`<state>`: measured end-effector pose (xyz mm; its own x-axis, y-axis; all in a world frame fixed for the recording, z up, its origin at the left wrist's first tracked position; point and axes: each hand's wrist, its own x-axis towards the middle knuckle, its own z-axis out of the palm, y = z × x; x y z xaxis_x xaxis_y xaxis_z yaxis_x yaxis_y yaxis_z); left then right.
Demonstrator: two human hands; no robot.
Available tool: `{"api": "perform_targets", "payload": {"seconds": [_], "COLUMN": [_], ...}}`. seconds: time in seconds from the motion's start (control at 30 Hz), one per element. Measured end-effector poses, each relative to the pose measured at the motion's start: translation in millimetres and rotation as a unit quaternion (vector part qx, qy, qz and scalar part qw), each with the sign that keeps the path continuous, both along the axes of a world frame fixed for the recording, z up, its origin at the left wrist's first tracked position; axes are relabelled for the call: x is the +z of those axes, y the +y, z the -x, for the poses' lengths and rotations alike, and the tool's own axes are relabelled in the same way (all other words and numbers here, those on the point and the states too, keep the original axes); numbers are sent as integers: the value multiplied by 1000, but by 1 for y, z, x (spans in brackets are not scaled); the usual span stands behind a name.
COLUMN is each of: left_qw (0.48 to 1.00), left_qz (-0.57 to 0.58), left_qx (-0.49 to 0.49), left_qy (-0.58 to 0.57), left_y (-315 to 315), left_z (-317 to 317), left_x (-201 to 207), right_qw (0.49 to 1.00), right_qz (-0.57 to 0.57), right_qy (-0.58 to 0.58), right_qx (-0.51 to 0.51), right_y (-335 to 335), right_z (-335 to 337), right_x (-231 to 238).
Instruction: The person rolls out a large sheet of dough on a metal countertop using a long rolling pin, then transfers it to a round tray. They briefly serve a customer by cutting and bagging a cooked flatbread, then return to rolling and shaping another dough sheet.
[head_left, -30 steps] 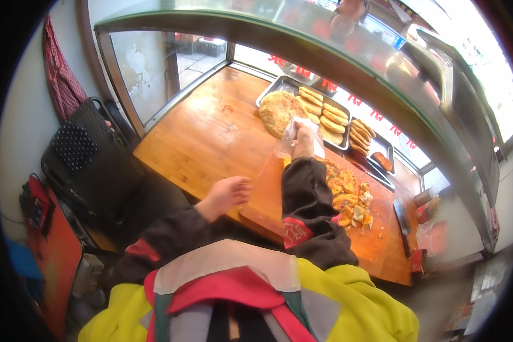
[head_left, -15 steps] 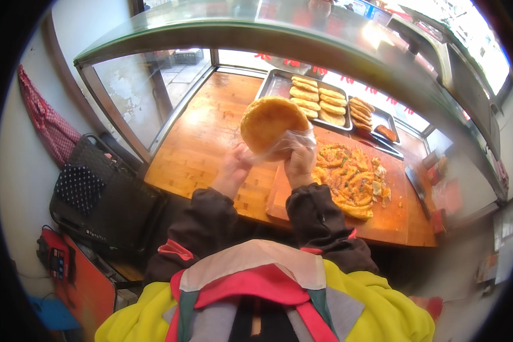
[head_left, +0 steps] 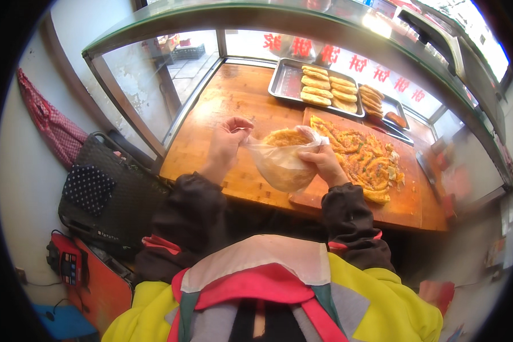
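Observation:
A round golden flatbread (head_left: 286, 138) sits partly inside a clear plastic bag (head_left: 279, 165) held over the wooden counter (head_left: 228, 108). My left hand (head_left: 228, 142) pinches the bag's left edge. My right hand (head_left: 324, 162) grips the bag's right edge. The bread's top still shows above the bag's mouth. Just to the right, on a wooden cutting board (head_left: 404, 199), lies a large flatbread cut into several pieces (head_left: 362, 159).
A metal tray (head_left: 282, 85) with several long fried breads stands at the back. A second tray (head_left: 390, 108) lies to its right. Glass panels (head_left: 154, 74) enclose the counter. A black bag (head_left: 108, 194) and a red device (head_left: 68, 265) sit lower left.
The round flatbread, held up bare over the counter before, now sits lower and inside the plastic bag. Both hands have come closer to me, holding the bag's edges.

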<state>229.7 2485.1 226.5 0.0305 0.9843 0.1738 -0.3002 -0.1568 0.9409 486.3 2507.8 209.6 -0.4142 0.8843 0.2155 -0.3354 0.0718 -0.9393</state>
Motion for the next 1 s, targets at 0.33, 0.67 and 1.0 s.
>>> {"api": "perform_targets", "payload": {"seconds": [0.33,0.67,1.0], "left_qw": [786,859,804], "left_qz": [-326,-196,-230], "left_qx": [-285,-209,-290], "left_qy": [441,424,464], "left_y": [-13,-8,-41], "left_z": [-47,-37,-46], "left_x": [82,84,127], "right_qw": [940,961,964], "right_qz": [-52,110,161], "right_qy": [-272,-125,8], "right_qx": [201,219,214], "right_y": [-48,-42,-20], "right_z": [28,-23,-55], "right_x": [43,51,60]}}
